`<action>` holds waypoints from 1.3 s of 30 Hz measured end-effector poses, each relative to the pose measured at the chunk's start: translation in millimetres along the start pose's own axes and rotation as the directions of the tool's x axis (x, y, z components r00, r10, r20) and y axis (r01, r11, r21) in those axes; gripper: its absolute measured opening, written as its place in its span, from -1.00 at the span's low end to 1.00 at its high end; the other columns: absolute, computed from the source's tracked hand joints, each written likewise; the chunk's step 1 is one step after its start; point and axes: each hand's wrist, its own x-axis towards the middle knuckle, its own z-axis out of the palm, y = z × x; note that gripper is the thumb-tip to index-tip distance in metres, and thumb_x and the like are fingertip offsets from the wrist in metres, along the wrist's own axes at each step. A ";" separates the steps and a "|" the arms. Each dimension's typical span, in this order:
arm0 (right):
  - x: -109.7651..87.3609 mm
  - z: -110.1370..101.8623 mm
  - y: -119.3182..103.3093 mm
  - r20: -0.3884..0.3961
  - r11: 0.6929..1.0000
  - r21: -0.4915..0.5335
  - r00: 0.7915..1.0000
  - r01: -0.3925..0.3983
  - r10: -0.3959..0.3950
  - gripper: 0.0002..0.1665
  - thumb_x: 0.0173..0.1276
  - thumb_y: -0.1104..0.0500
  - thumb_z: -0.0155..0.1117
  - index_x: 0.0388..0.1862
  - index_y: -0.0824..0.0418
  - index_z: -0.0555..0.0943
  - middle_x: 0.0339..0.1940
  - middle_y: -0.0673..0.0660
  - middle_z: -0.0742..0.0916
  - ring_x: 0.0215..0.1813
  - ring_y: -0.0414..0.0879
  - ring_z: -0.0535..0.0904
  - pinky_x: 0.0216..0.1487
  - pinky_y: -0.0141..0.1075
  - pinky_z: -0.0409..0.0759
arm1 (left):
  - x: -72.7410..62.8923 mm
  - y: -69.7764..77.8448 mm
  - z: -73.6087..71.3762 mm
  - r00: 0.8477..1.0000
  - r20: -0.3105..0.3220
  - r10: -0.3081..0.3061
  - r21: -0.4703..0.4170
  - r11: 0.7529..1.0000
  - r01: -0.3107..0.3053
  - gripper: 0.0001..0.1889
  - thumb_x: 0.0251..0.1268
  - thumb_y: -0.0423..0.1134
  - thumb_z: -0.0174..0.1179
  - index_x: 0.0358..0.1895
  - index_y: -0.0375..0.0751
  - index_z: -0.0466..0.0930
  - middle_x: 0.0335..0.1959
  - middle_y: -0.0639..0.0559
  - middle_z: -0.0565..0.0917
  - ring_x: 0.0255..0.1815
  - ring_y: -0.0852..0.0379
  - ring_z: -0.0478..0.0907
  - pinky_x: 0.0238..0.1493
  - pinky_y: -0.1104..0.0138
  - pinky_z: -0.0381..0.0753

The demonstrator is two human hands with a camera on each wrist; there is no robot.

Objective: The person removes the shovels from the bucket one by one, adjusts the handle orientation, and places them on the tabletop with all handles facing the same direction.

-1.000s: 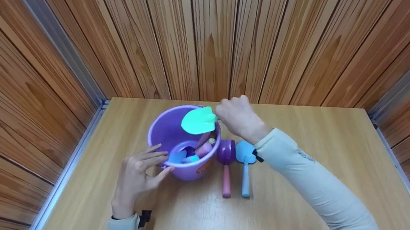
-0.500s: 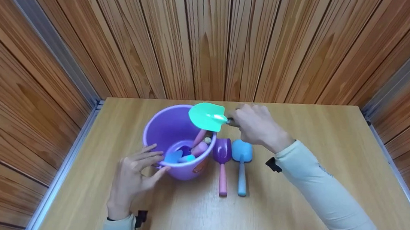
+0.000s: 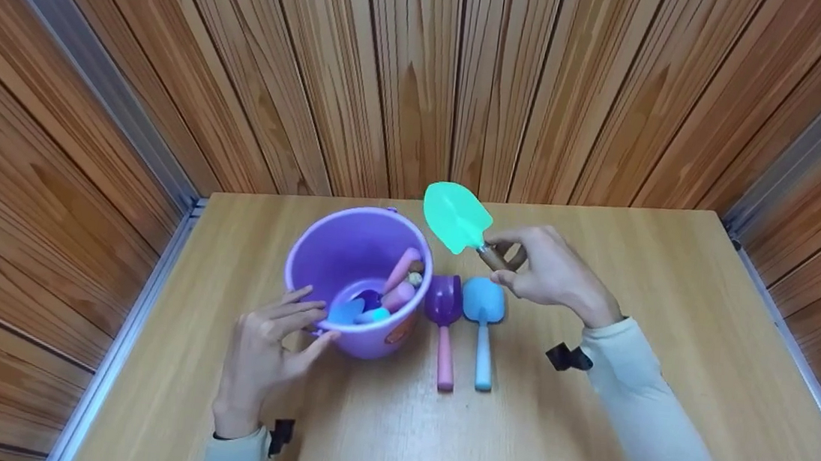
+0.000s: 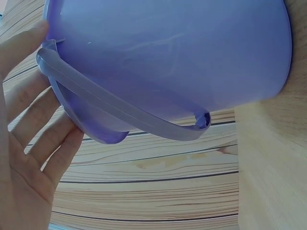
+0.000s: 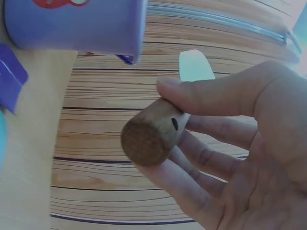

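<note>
A purple toy bucket (image 3: 347, 341) stands on the table with a pink piece (image 3: 398, 297), a blue piece (image 3: 347, 312) and other small toys inside. My left hand (image 3: 266, 356) holds its near-left rim, fingers over the edge and thumb in front; the bucket's handle (image 4: 115, 105) hangs down in the left wrist view. To the bucket's right, my right hand (image 3: 553, 271) pinches the brown wooden handle (image 5: 148, 136) of a hand trowel between thumb and fingers. The trowel's mint-green blade (image 3: 456, 214) points up and left, above the table's back edge.
Right of the bucket, a purple scoop (image 3: 445, 298) with a pink handle lies beside a light blue toy shovel (image 3: 484, 302), handles toward me. Wood-patterned panels (image 3: 425, 74) rise behind the table (image 3: 390, 439) and at both sides, with metal strips along the corners.
My right hand has drawn the trowel right, away from over the bucket, and its blade has turned to point up and left. The left hand stays on the rim.
</note>
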 end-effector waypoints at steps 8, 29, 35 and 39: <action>-18.0 23.6 25.0 -0.059 0.980 0.183 0.994 -0.080 0.092 -0.42 0.32 0.31 0.57 0.33 0.21 0.69 0.03 0.26 0.80 -0.14 0.10 0.78 -0.40 -0.22 0.83 | -0.3 -0.5 0.1 1.000 0.003 0.002 -0.005 1.000 -0.002 -0.63 0.15 -0.02 0.65 -0.02 -0.06 0.89 -0.03 0.07 0.88 0.23 -0.03 0.77 0.22 0.01 0.74; -58.1 71.4 73.2 -0.148 0.884 0.378 0.925 -0.275 0.351 -0.35 0.31 0.21 0.63 0.36 0.25 0.66 -0.01 0.24 0.77 -0.15 0.02 0.72 -0.32 -0.30 0.71 | -0.1 0.8 0.3 1.000 0.007 0.002 0.011 1.000 -0.002 -0.63 0.13 -0.04 0.67 -0.02 -0.07 0.89 -0.03 0.07 0.88 0.22 -0.02 0.78 0.18 0.03 0.76; -64.0 73.8 79.6 -0.144 0.865 0.408 0.915 -0.291 0.376 -0.43 0.31 0.20 0.62 0.28 0.25 0.68 -0.06 0.22 0.75 -0.17 0.01 0.74 -0.32 -0.29 0.73 | 0.3 0.5 0.5 1.000 0.010 0.010 0.004 1.000 -0.010 -0.63 0.13 -0.04 0.67 -0.02 -0.08 0.89 -0.03 0.06 0.88 0.22 -0.01 0.78 0.19 0.05 0.76; -65.8 74.0 80.8 -0.112 0.850 0.419 0.910 -0.321 0.399 -0.42 0.32 0.20 0.62 0.28 0.27 0.66 -0.05 0.22 0.74 -0.20 -0.04 0.76 -0.34 -0.30 0.72 | 0.4 1.0 -1.3 1.000 0.012 -0.004 0.002 1.000 0.004 -0.63 0.14 -0.04 0.66 -0.02 -0.07 0.89 -0.03 0.07 0.88 0.23 -0.01 0.77 0.20 0.04 0.75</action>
